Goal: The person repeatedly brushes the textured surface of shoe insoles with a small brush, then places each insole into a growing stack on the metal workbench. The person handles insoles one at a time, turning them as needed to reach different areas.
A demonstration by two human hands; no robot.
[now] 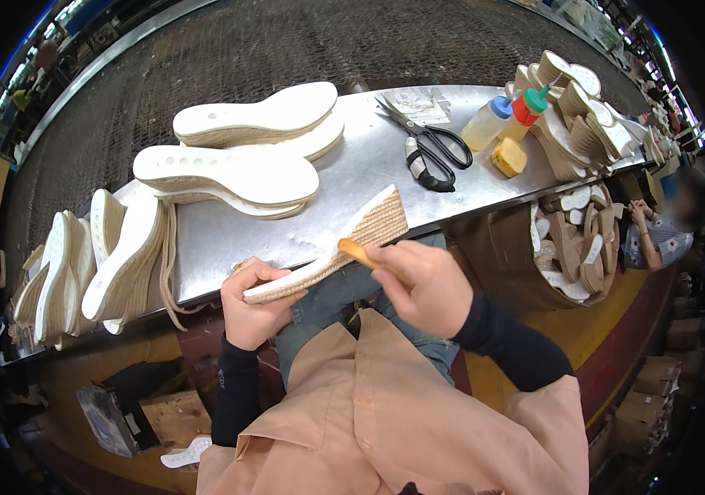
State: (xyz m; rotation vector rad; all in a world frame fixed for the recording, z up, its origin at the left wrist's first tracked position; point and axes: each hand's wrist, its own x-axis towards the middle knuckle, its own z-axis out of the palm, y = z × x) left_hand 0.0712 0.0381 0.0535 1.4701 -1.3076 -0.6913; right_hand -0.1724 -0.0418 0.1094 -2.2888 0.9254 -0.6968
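Observation:
My left hand (pixel 255 304) grips the toe end of a wedge shoe sole (pixel 373 224), its side wrapped in tan braided rope and its top white. The sole is tilted on edge over my lap, heel end up and to the right. In my right hand (pixel 425 285) is a short yellow-orange stick-like tool (pixel 357 252), its rounded tip against the rope side near the sole's middle. Beyond it on the metal table (pixel 229 247) lie more wedge soles (pixel 229 175) in stacks, and scissors (pixel 427 144) with black handles, one wrapped in white tape.
Two squeeze bottles (pixel 487 124) and a yellow sponge block (pixel 509 157) stand right of the scissors. Soles pile up at the table's far right (pixel 575 115) and left end (pixel 59 272). A large bin (pixel 501 256) of soles sits below right, with another person (pixel 658 235) beyond. Dark mesh conveyor (pixel 204 58) runs behind.

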